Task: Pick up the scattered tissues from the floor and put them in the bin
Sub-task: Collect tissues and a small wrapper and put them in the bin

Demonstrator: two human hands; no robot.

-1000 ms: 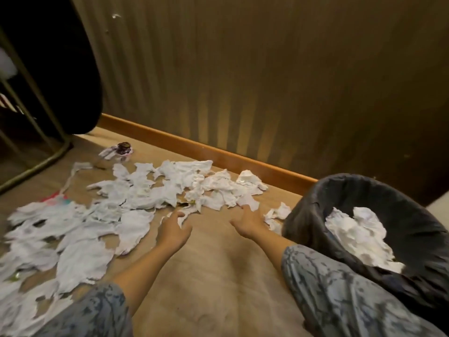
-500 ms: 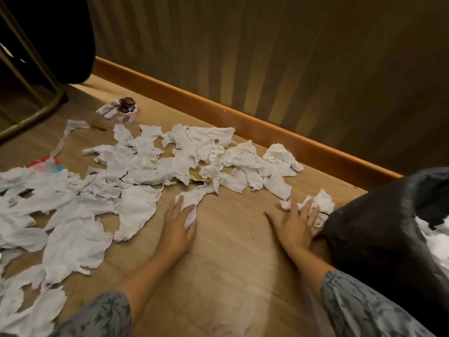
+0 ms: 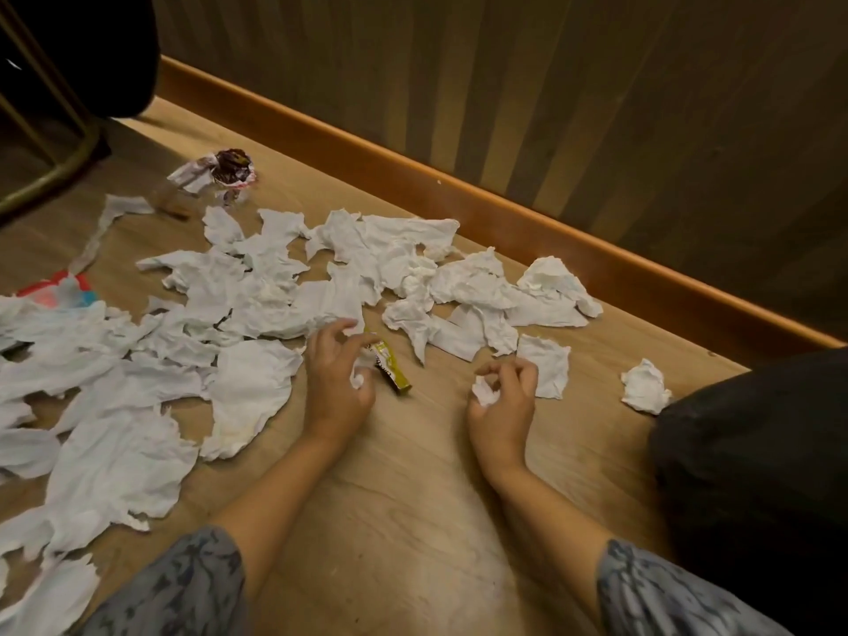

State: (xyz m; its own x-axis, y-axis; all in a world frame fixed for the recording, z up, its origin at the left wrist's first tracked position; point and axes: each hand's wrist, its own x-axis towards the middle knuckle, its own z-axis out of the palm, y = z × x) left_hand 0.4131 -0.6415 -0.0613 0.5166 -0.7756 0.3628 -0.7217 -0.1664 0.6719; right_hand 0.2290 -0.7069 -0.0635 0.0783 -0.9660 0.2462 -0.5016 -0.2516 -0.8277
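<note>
Both our hands have gone from lying flat on the floor (image 3: 404, 521) half a second ago to curled up, each with a tissue scrunched inside. Nearest us are the grey patterned sleeves (image 3: 183, 589) and bare forearms. Our left hand (image 3: 337, 378) has its fingers (image 3: 337, 330) bent round a small white wad (image 3: 358, 377), and our right hand (image 3: 502, 397) grips another wad (image 3: 485, 391). Just beside the left hand lies a yellow wrapper (image 3: 387, 364) on the floor. The bin (image 3: 752, 475), dark and lined, sits at our right, with a crumpled tissue (image 3: 644, 386) just beside its edge. Further out, the rest of the tissues (image 3: 257, 291) are spread across the floor to the left and ahead, up near the skirting board (image 3: 504, 208). A dark crumpled wrapper (image 3: 231, 166) lies beyond them.
</note>
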